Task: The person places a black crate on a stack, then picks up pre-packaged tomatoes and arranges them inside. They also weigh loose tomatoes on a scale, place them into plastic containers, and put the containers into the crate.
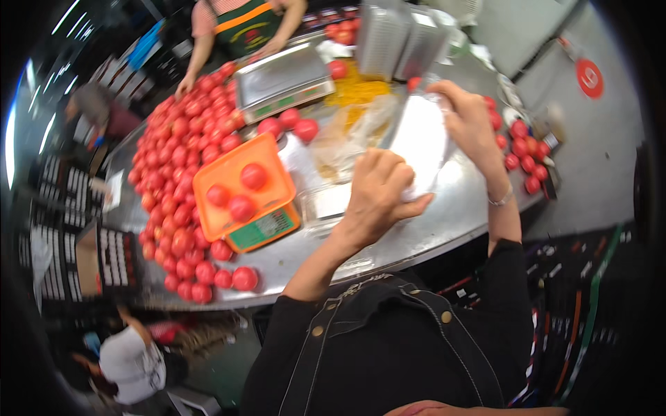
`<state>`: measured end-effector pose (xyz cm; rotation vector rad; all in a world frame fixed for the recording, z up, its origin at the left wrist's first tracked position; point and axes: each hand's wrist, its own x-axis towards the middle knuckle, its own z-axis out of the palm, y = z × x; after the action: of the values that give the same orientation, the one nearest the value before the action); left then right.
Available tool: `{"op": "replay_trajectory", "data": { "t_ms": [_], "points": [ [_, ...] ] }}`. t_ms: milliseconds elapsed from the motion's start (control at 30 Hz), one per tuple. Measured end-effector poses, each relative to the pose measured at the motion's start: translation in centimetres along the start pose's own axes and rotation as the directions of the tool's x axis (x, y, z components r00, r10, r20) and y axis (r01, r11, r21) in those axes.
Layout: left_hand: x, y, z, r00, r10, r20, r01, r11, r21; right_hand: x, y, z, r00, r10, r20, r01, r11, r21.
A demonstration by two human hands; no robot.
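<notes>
Both hands are at a bright white, glossy item (420, 138), perhaps a plastic tray with a white liner; glare hides its detail. My left hand (379, 195) grips its lower left edge, thumb toward me. My right hand (467, 122) has its fingers curled on the upper right edge. Left of my left hand lies a transparent plastic tray (307, 221) with a white liner (333, 202). Farther left stands an orange-topped digital scale (283, 177) with three tomatoes (253, 176) on its pan. Crumpled transparent film (364, 132) lies beyond my left hand.
A large heap of tomatoes (179, 151) covers the left of the metal table (447, 229). Across it, a person (250, 26) reaches beside a steel-topped scale (283, 75). Stacked transparent trays (382, 39) stand near yellow netting (356, 86). More tomatoes (525, 151) sit at the right edge.
</notes>
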<state>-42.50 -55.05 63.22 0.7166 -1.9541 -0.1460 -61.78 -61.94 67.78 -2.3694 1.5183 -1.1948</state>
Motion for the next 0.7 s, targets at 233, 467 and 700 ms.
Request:
{"op": "replay_trajectory", "data": {
  "t_ms": [233,467,700],
  "points": [
    [1.4,0.4,1.7,0.997,-0.072,0.002,0.072,0.993,-0.093,0.9,0.9,-2.3,0.989,0.050,0.143,-0.055,0.998,0.033],
    [6.3,-1.1,2.4,0.971,-0.235,0.041,0.233,0.971,0.056,0.6,-0.8,-1.5,0.995,-0.062,0.074,0.068,0.994,-0.080],
    [7.6,-2.8,9.2,0.992,-0.050,-0.115,0.078,0.964,0.253,-1.7,1.2,-1.3,0.996,-0.071,0.054,0.066,0.994,0.091]
  ]
}}
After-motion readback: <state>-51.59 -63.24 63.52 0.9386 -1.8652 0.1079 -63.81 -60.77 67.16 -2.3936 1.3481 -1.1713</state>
